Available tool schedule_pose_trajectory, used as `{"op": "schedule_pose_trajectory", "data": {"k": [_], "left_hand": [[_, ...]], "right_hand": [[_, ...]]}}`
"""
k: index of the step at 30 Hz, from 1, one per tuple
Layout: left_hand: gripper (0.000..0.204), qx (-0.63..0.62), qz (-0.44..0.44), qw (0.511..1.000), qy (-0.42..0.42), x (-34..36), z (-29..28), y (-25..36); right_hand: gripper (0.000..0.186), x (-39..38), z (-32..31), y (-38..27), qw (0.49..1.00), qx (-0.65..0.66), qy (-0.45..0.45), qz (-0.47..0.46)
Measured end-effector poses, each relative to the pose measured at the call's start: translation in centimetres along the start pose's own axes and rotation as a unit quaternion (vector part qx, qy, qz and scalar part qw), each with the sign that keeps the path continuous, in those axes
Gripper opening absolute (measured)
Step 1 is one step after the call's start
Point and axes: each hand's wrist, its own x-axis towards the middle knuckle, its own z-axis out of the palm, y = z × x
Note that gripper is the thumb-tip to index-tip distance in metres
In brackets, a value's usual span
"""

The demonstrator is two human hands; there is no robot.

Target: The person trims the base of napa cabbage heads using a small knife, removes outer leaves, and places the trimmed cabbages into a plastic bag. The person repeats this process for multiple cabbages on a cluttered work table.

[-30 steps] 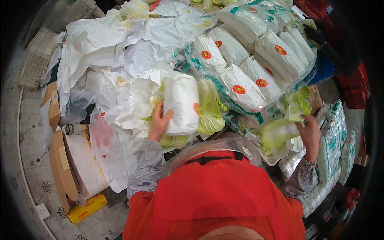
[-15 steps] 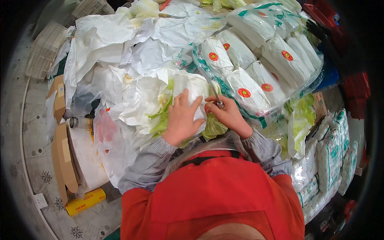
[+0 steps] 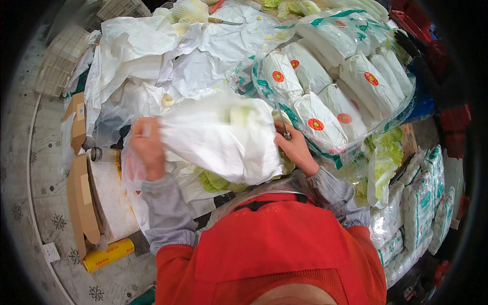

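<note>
A white paper sheet (image 3: 213,137) is stretched across the middle, over a head of leafy vegetable that looks like Chinese cabbage; pale green shows faintly through it. My left hand (image 3: 147,145), blurred by motion, is closed on the sheet's left end. My right hand (image 3: 297,147) stays at the bundle's right end, its fingers round the handle of a thin knife (image 3: 287,135) whose blade points up and away. Loose green leaves (image 3: 216,182) lie under the near edge of the paper.
A clear bag (image 3: 351,122) of white paper-wrapped packs with red round stickers fills the right. Crumpled white paper (image 3: 132,46) spreads behind. Another knife (image 3: 223,21) lies at the far side. Leaves (image 3: 386,152), a glass jar (image 3: 104,154), cardboard (image 3: 81,203) and a yellow roll (image 3: 108,255) surround the work.
My left hand has gone from lying flat on the paper to gripping its end, swinging left. The sheet is now drawn out over the vegetable. My right hand keeps the knife.
</note>
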Motion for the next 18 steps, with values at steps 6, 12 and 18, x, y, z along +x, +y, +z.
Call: {"op": "schedule_pose_trajectory", "data": {"k": [6,12,18], "left_hand": [[0.02,0.596,0.078,0.799,-0.01,6.3,-4.6,-2.1],[0.042,0.043,0.003,0.907,-0.418,-4.7,4.9,4.3],[0.095,0.06,-0.219,0.885,-0.406,-6.8,9.2,1.0]], "right_hand": [[0.06,-0.1,0.6,0.4,0.999,-0.046,-0.011,0.014],[0.067,0.4,1.9,0.2,0.996,-0.083,0.02,0.011],[0.067,-0.9,4.5,-2.0,0.995,-0.097,0.009,-0.037]]}}
